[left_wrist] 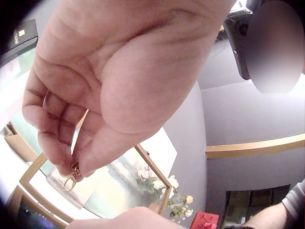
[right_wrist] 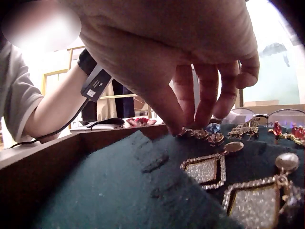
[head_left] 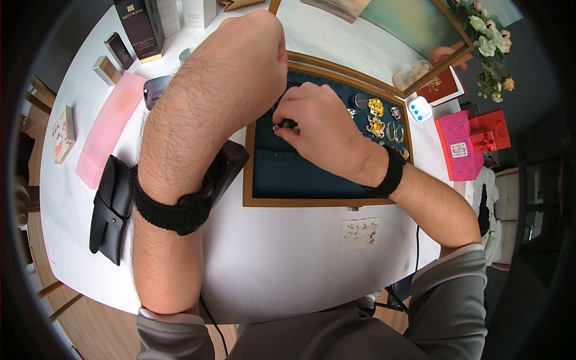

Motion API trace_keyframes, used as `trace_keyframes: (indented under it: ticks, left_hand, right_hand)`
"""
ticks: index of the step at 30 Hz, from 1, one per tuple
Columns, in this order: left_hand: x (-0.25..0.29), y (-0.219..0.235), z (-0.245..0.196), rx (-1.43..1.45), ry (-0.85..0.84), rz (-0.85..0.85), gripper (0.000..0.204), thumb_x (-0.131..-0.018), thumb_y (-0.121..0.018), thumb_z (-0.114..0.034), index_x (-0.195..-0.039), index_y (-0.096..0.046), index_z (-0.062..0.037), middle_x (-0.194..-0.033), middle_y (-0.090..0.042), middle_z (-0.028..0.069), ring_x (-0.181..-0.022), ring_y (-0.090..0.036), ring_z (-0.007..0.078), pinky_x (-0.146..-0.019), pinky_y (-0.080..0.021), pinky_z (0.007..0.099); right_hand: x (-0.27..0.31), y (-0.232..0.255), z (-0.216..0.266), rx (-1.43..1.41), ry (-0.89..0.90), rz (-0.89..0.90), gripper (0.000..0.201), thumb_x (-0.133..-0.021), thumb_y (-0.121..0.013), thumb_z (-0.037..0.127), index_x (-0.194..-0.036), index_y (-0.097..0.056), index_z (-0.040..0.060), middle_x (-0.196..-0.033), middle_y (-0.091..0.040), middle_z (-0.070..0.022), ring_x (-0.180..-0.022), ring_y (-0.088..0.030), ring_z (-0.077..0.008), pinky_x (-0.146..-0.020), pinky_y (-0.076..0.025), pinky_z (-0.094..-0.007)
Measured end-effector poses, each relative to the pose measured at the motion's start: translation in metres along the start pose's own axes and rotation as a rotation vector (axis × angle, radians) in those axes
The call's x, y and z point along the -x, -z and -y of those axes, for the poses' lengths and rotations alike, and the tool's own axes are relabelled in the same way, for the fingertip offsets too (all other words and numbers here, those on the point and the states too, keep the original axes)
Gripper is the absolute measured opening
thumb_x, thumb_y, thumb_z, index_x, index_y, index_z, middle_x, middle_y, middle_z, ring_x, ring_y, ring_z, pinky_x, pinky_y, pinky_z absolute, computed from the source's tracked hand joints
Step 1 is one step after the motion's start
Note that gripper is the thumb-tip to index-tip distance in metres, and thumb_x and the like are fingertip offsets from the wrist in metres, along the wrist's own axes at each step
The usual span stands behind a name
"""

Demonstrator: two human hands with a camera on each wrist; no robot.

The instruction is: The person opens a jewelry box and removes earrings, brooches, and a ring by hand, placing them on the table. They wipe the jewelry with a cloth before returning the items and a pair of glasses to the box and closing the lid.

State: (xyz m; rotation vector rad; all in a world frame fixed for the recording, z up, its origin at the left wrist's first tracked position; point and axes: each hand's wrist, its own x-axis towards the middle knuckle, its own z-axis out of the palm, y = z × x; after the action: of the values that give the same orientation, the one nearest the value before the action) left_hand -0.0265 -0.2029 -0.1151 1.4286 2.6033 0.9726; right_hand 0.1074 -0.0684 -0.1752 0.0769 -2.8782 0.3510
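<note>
The left hand (head_left: 252,60) is raised over the left rim of a wooden-framed case (head_left: 300,203). In the left wrist view, thumb and fingertips of the left hand (left_wrist: 114,90) pinch a small gold ring-like piece (left_wrist: 70,182). Low inside the case, the right hand (head_left: 330,129) has its thumb and forefinger round a small jewelry piece (head_left: 286,125). The right wrist view has the right hand (right_wrist: 190,52) with its fingertips down at small gold jewelry (right_wrist: 196,134) on dark green cloth (right_wrist: 109,181). Two diamond-shaped sparkling earrings (right_wrist: 206,171) lie nearby.
Gold brooches (head_left: 376,126) fill the case's right side; its glass lid (head_left: 441,63) stands raised behind. Left are a pink pouch (head_left: 111,129), black case (head_left: 111,210) and boxes (head_left: 139,27). Right are a pink box (head_left: 459,150) and flowers (head_left: 492,42). A small card (head_left: 359,233) lies in front.
</note>
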Motion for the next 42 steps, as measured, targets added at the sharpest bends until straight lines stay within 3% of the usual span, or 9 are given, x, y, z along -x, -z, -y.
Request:
trace_keyframes:
  ticks: [8, 10, 16, 20, 26, 28, 30, 38, 42]
  left_hand:
    - [-0.002, 0.002, 0.003, -0.003, -0.050, 0.008, 0.016, -0.098, -0.074, -0.006, -0.107, -0.081, 0.0049, -0.094, -0.081, 0.0200, -0.086, -0.080, 0.0270, -0.079, -0.064, 0.0387]
    - [-0.002, 0.002, 0.003, 0.026, -0.040, 0.022, 0.015, -0.096, -0.072, -0.003, -0.106, -0.080, 0.0052, -0.092, -0.080, 0.0196, -0.084, -0.079, 0.0268, -0.076, -0.063, 0.0384]
    - [-0.005, -0.007, 0.013, 0.150, -0.097, -0.016, 0.014, -0.093, -0.073, -0.001, -0.106, -0.077, 0.0054, -0.090, -0.078, 0.0161, -0.084, -0.076, 0.0232, -0.075, -0.060, 0.0351]
    - [-0.005, -0.001, 0.006, 0.172, -0.103, 0.009, 0.015, -0.094, -0.074, -0.001, -0.107, -0.076, 0.0050, -0.090, -0.078, 0.0139, -0.085, -0.075, 0.0202, -0.077, -0.059, 0.0335]
    - [-0.004, 0.012, -0.007, 0.268, -0.062, 0.213, 0.010, -0.098, -0.072, 0.001, -0.106, -0.076, 0.0062, -0.090, -0.077, 0.0067, -0.085, -0.072, 0.0114, -0.076, -0.058, 0.0300]
    - [-0.003, 0.006, -0.010, 0.494, -0.104, 0.283, 0.008, -0.098, -0.071, 0.004, -0.104, -0.076, 0.0072, -0.089, -0.076, 0.0034, -0.086, -0.070, 0.0093, -0.075, -0.057, 0.0276]
    - [-0.004, 0.005, -0.019, 0.469, -0.100, 0.315, 0.007, -0.099, -0.071, 0.006, -0.104, -0.075, 0.0072, -0.090, -0.075, 0.0019, -0.085, -0.069, 0.0086, -0.076, -0.057, 0.0260]
    - [0.005, -0.010, -0.039, 0.899, -0.027, 0.409, 0.006, -0.100, -0.077, 0.002, -0.106, -0.075, 0.0030, -0.093, -0.076, 0.0029, -0.083, -0.069, 0.0080, -0.076, -0.057, 0.0244]
    - [0.011, -0.025, -0.049, 0.855, -0.006, 0.455, 0.007, -0.099, -0.077, 0.004, -0.105, -0.074, 0.0031, -0.095, -0.078, 0.0049, -0.083, -0.070, 0.0077, -0.076, -0.058, 0.0235]
  right_hand:
    - [-0.008, 0.029, -0.008, -0.044, -0.039, -0.095, 0.013, -0.086, -0.084, 0.013, -0.096, -0.079, 0.0056, -0.092, -0.073, -0.0090, -0.097, -0.068, -0.0307, -0.090, -0.051, -0.0441]
    - [-0.010, 0.035, -0.007, -0.107, -0.040, -0.264, 0.017, -0.086, -0.083, 0.010, -0.101, -0.078, 0.0041, -0.091, -0.074, -0.0109, -0.088, -0.070, -0.0319, -0.085, -0.055, -0.0435]
    - [-0.010, 0.039, -0.004, -0.218, -0.040, -0.365, 0.025, -0.087, -0.082, 0.007, -0.111, -0.077, 0.0045, -0.095, -0.074, -0.0124, -0.078, -0.071, -0.0310, -0.068, -0.058, -0.0386]
    - [-0.003, 0.045, 0.000, -0.251, -0.083, -0.370, 0.025, -0.086, -0.082, 0.006, -0.111, -0.076, 0.0044, -0.096, -0.074, -0.0117, -0.079, -0.071, -0.0314, -0.070, -0.058, -0.0396]
    - [0.018, 0.056, 0.004, -0.185, -0.097, -0.358, 0.023, -0.085, -0.084, 0.011, -0.105, -0.076, 0.0050, -0.096, -0.074, -0.0091, -0.085, -0.069, -0.0307, -0.084, -0.051, -0.0433]
    - [0.025, 0.060, 0.008, -0.206, -0.176, -0.352, 0.023, -0.085, -0.085, 0.014, -0.104, -0.077, 0.0056, -0.096, -0.074, -0.0090, -0.087, -0.069, -0.0299, -0.086, -0.048, -0.0434]
    - [0.032, 0.063, 0.007, -0.206, -0.145, -0.415, 0.021, -0.085, -0.085, 0.017, -0.101, -0.077, 0.0060, -0.093, -0.074, -0.0086, -0.087, -0.068, -0.0302, -0.084, -0.047, -0.0437]
    - [0.062, 0.076, 0.013, -0.061, -0.164, -0.535, 0.013, -0.082, -0.084, 0.014, -0.081, -0.071, 0.0103, -0.078, -0.065, -0.0049, -0.078, -0.063, -0.0275, -0.079, -0.044, -0.0424]
    - [0.078, 0.075, 0.007, 0.000, -0.100, -0.577, 0.011, -0.082, -0.081, 0.011, -0.079, -0.070, 0.0098, -0.077, -0.061, -0.0029, -0.076, -0.062, -0.0250, -0.081, -0.043, -0.0410]
